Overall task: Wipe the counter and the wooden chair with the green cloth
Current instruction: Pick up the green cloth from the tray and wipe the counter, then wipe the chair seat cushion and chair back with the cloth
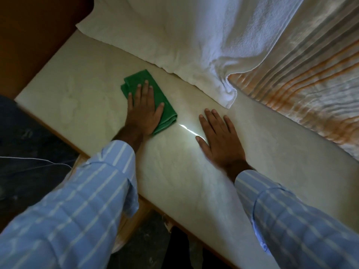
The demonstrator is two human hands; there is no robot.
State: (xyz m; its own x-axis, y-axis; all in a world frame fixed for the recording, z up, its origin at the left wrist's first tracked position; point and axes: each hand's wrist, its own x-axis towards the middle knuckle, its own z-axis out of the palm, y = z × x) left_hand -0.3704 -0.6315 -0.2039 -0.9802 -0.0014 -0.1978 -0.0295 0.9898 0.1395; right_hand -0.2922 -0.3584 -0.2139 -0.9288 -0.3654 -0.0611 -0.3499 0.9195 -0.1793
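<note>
The folded green cloth (165, 105) lies on the pale stone counter (81, 98), left of centre. My left hand (144, 111) is pressed flat on top of the cloth, fingers spread, covering its near half. My right hand (219, 136) rests flat on the bare counter to the right of the cloth, fingers apart and holding nothing. A bright streak of light falls on the counter between the two hands. No wooden chair can be made out for certain.
A white towel (174, 35) is draped along the counter's far side, its edge close to the cloth. An orange-and-grey striped fabric (310, 78) hangs at the right. A brown wooden surface (35, 35) stands at the far left; dark floor (29, 133) lies below the counter's near edge.
</note>
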